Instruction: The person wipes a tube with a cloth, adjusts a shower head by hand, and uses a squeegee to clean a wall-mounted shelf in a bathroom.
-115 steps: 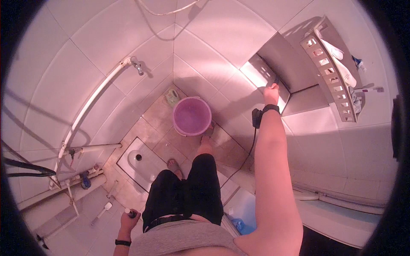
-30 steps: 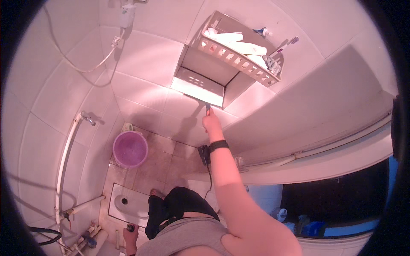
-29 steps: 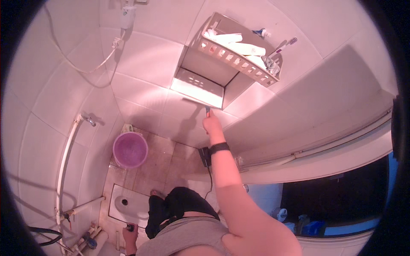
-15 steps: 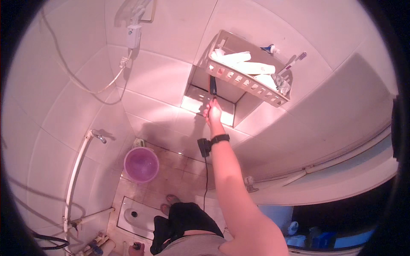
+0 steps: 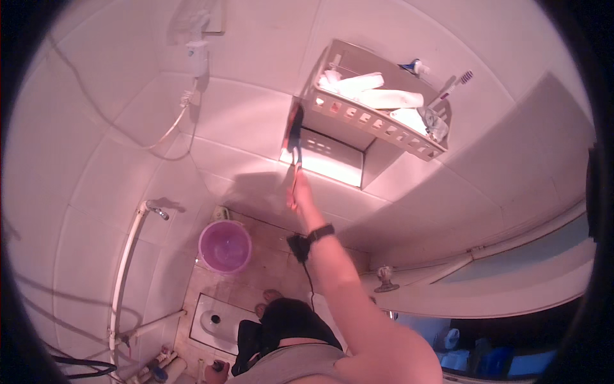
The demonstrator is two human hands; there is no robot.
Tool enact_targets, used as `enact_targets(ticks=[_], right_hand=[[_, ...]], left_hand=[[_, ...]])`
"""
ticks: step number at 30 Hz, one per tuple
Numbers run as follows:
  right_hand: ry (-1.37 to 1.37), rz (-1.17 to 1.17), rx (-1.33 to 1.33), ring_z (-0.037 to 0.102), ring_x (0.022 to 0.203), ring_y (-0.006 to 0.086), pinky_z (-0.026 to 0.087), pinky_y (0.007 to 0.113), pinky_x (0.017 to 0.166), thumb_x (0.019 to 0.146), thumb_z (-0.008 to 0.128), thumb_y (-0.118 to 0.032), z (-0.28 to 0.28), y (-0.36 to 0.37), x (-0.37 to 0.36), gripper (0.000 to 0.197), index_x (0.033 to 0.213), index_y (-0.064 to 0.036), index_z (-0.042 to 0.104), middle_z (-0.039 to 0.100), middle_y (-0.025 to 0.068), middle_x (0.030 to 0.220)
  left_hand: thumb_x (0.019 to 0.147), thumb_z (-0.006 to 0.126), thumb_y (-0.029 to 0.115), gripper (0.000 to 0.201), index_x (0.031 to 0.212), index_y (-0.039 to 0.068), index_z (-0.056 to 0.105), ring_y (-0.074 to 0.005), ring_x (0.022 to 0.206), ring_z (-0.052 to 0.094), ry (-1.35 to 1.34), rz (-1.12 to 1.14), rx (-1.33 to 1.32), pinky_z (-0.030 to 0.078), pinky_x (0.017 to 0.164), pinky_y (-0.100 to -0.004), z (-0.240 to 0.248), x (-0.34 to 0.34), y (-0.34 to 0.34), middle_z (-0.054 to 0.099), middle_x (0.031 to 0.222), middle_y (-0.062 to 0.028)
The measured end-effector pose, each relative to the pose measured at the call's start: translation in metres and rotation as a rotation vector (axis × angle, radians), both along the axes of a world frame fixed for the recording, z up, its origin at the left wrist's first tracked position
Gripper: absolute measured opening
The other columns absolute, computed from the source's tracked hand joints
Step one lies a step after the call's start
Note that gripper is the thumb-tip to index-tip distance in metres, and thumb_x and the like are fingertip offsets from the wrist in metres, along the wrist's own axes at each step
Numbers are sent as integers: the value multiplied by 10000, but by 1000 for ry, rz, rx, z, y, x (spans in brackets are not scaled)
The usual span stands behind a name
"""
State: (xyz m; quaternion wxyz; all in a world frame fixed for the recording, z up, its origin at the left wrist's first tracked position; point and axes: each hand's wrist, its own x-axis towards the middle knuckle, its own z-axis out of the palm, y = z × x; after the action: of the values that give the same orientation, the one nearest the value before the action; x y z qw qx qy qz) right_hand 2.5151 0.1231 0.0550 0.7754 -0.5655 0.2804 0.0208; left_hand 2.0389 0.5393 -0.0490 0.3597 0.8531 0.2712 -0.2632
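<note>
**Brush held up against the wall shelf**

The right hand [image 5: 299,192] is raised high, arm stretched up from the lower edge, fingers clenched around the handle of a long dark brush [image 5: 295,137]. The brush stands nearly upright, its head level with the left end of a pale slotted wall shelf [image 5: 368,121] and just beside it; whether it touches the shelf cannot be told. A dark band [image 5: 320,232] sits on the wrist, with a small dark object hanging just below it.

In the shelf lie white tubes [image 5: 384,97], and a toothbrush [image 5: 453,86] pokes out at the right end. Below the shelf a recess in the tiled wall is brightly lit.

The left hand [image 5: 216,369] hangs low at the bottom edge, near the floor; it seems closed on something small and dark, but this is too small to tell.

On the floor stand a purple bucket [image 5: 224,246] and a white squat pan [image 5: 216,315]. A tap [image 5: 157,209] sticks out of the left wall, and a shower fitting [image 5: 196,54] with its hose hangs above it.
</note>
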Motion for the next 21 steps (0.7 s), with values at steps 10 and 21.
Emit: enact_targets(ticks=[10, 21], right_hand=[[-360, -351, -1242, 598, 638, 321, 458, 394, 554, 915, 412, -299, 6, -76, -54, 360, 1226, -120, 450, 589, 164, 692], [-445, -440, -1019, 552, 834, 199, 469, 288, 670, 900, 417, -124, -21, -124, 76, 461, 1346, -89, 306, 565, 85, 1018]], left_hand=[[718, 710, 167, 206, 673, 33, 561, -141, 509, 516, -212, 94, -130, 435, 503, -295, 16, 58, -6, 569, 583, -49], [778, 621, 431, 424, 773, 7, 633, -256, 608, 594, -150, -134, -94, 446, 563, -370, -7, -4, -24, 608, 648, -163]])
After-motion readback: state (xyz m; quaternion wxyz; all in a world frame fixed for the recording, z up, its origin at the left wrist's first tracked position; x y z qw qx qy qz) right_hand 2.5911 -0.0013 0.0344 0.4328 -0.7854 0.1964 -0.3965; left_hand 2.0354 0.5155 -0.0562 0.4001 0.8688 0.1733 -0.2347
